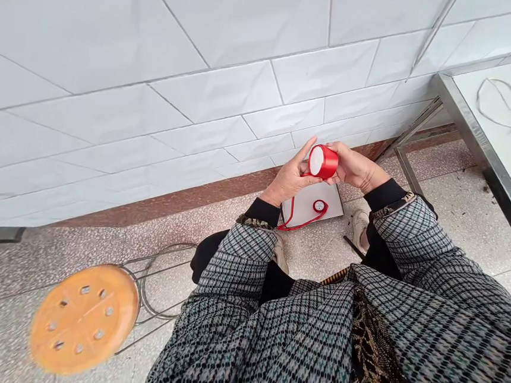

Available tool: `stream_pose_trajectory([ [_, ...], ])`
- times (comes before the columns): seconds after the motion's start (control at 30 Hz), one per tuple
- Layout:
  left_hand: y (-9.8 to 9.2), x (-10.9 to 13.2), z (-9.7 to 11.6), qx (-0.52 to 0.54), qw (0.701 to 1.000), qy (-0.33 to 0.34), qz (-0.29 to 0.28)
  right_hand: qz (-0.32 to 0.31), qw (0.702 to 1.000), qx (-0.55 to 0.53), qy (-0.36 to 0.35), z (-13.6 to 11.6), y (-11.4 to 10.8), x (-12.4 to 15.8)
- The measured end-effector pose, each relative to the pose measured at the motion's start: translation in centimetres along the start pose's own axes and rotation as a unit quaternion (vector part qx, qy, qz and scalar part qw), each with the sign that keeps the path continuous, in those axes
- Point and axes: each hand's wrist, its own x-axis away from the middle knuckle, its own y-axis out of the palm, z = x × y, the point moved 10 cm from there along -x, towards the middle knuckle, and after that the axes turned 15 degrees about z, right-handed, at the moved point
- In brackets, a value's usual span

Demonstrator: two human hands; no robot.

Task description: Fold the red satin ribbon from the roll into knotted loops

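Between my hands is a roll of red ribbon [328, 163], glossy on its side, with a round white end turned to the left. My left hand [289, 178] holds its left side, the forefinger stretched up past the white end and the thumb below. On the right, the fingers of my right hand [351, 166] are closed around the roll; some fingertips are hidden behind it. Below my hands lies a white board or box [331, 201] on the floor. On it sits a smaller red spool [320, 206] with a white face, beside a loose strip of red ribbon [299, 226].
A white tiled wall [228, 99] rises in front of me. To the right stands a metal-edged table [479, 136] with a white cord [505, 123] on top. An orange round stool [85, 320] with metal legs lies tipped over on the speckled floor at left.
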Motion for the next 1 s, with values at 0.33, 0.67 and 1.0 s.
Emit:
stream_pose_trajectory([
  [0.33,1.2,0.1,-1.7,0.066,0.996,-0.055,-0.033,-0.028,0.995,0.058,-0.075,-0.7,-0.9,0.5],
  [0.67,0.8,-0.1,-1.2,0.123,0.988,-0.097,0.01,-0.031,0.974,0.039,-0.221,-2.4,-0.3,0.8],
  [1.0,0.7,0.3,-1.3,0.11,0.987,-0.098,0.067,0.103,0.967,-0.02,-0.234,-3.2,-2.6,-0.9],
])
